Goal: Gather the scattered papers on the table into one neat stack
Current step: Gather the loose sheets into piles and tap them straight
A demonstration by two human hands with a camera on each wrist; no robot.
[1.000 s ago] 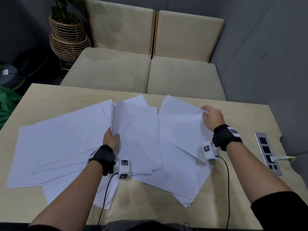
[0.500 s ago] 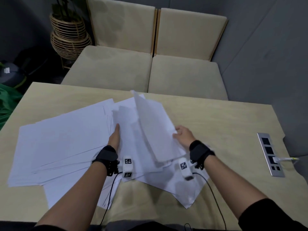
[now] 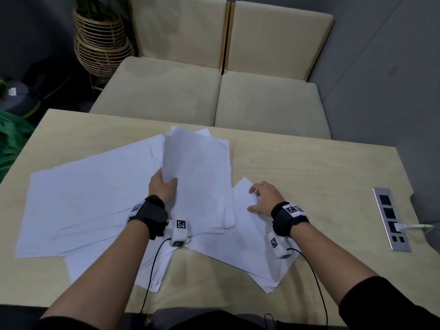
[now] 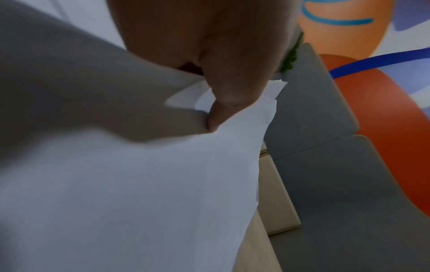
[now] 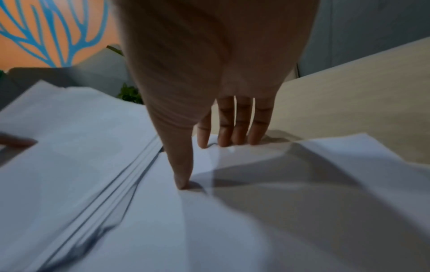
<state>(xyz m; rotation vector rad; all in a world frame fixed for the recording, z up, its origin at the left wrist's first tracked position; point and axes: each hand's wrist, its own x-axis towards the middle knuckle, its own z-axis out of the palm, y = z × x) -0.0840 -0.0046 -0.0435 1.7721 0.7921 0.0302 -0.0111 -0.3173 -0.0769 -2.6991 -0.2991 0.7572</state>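
On table point(image 3: 309, 167), left hand point(image 3: 163, 190) pinches gathered stack point(image 3: 197, 177) to steady it; right hand point(image 3: 263, 198), fingers flat, presses loose sheets point(image 3: 242, 246) to slide them over.

Papers point(image 3: 95, 198) on table point(image 3: 309, 167)

Black wrist straps point(image 3: 152, 214) with white marker-tagged camera modules point(image 3: 179, 232) (thin black cables trailing), black sleeves point(image 3: 385, 303).
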